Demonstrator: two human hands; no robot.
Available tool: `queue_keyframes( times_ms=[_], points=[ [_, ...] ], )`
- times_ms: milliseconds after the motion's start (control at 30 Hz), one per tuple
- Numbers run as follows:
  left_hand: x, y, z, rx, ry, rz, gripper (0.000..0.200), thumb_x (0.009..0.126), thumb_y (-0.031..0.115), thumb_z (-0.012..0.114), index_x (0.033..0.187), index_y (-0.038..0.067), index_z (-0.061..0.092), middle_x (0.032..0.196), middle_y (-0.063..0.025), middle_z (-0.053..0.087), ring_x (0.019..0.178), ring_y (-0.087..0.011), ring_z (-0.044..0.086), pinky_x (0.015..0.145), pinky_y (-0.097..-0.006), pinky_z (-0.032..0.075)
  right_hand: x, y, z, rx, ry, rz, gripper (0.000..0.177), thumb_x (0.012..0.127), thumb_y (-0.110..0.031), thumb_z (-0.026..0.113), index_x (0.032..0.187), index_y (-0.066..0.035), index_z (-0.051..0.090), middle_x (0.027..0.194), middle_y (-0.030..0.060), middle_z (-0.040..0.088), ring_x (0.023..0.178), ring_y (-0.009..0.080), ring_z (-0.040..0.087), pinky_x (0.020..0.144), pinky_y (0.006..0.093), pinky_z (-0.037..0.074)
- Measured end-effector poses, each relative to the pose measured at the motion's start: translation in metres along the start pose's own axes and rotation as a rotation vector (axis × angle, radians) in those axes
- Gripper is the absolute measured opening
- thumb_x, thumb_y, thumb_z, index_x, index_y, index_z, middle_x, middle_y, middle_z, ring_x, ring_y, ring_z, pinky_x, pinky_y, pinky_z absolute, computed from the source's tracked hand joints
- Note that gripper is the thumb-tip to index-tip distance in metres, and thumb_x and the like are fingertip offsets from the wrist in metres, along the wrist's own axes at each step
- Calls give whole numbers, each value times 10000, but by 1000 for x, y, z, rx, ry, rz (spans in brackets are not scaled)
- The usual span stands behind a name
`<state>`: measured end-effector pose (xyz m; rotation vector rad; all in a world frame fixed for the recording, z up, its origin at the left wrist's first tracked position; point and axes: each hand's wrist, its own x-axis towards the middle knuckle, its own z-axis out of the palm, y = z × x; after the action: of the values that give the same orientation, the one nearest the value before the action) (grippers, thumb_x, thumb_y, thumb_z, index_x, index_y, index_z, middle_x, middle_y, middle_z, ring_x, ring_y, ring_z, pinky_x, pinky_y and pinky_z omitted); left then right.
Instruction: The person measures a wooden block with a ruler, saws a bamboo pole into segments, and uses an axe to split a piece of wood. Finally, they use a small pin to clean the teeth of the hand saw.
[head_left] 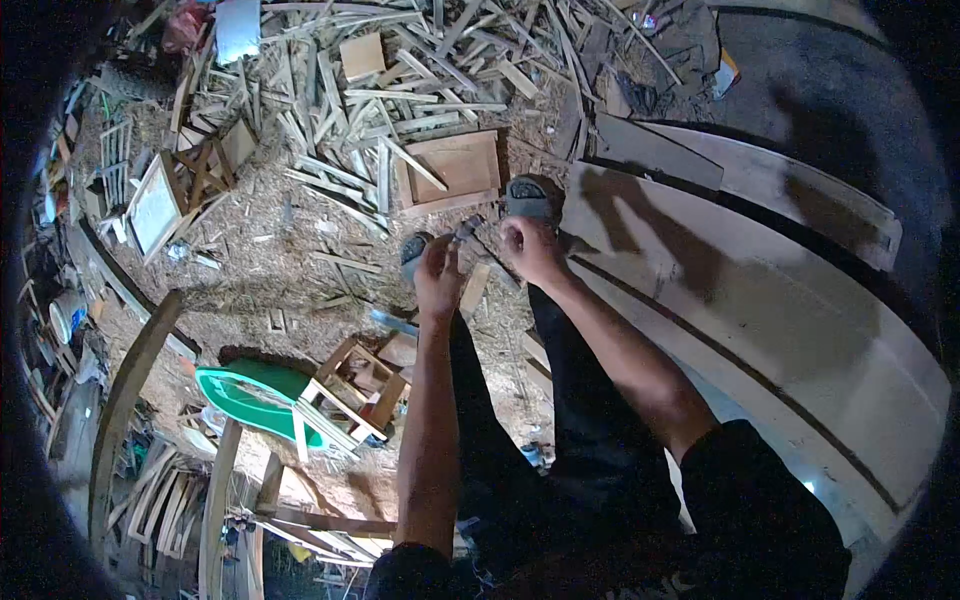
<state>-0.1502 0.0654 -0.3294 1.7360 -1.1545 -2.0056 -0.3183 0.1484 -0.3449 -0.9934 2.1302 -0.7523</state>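
My left hand [438,280] is closed, its thumb and fingers curled together just above my left shoe. A small dark piece [468,228], shaped rather like a hammer head, shows right at its fingertips. Close to its right, my right hand [535,252] is also closed, fingers bent into a pinch in front of my right shoe [533,196]. What either hand grips is too small to make out. Between the hands, a thin dark bar slants over the littered ground, near a short wooden offcut [475,290].
A brown wooden panel [455,172] lies beyond my feet, before a heap of wood strips [400,90]. Long pale boards [750,290] stretch along the right. At left are a green plastic tub [255,400], a broken wooden frame [355,390] and a curved beam [130,400].
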Motion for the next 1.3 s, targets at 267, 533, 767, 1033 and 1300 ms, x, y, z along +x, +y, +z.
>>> queue_keyframes(
  times_ms=[267,533,767,1033,1300],
  points=[
    [28,51,34,206,-11,180,296,978,203,588,1191,-1,601,1060,-87,672,920,-151,615,817,-285,484,47,-13,-55,111,-102,128,209,884,-141,653,1042,-18,591,839,175,670,764,323,666,692,411,517],
    [105,43,20,358,70,132,338,927,221,654,1160,-23,627,1063,-109,692,992,-185,631,881,-324,483,121,17,-39,-58,-15,16,298,872,-207,678,1083,-16,589,891,158,660,789,315,655,718,396,530],
    [190,-4,7,629,126,353,312,877,198,639,1118,1,624,1060,-204,636,1016,-349,611,865,-405,490,195,78,35,-257,-59,-229,835,812,-391,724,1368,95,334,1254,336,507,1184,459,495,1002,484,409],
    [324,-67,-17,538,430,394,491,827,167,690,1246,-7,503,1142,-268,550,1032,-445,548,894,-483,449,373,147,153,-156,233,-188,817,817,-377,699,1346,133,343,1261,349,474,1159,468,488,1010,515,384],
    [395,-79,-11,514,554,762,485,849,134,654,1263,-59,489,1212,-268,524,1141,-420,505,1023,-456,383,473,143,198,-306,261,-340,672,839,-189,654,1425,-16,373,1399,315,402,1280,472,414,1074,477,363]
  ],
)
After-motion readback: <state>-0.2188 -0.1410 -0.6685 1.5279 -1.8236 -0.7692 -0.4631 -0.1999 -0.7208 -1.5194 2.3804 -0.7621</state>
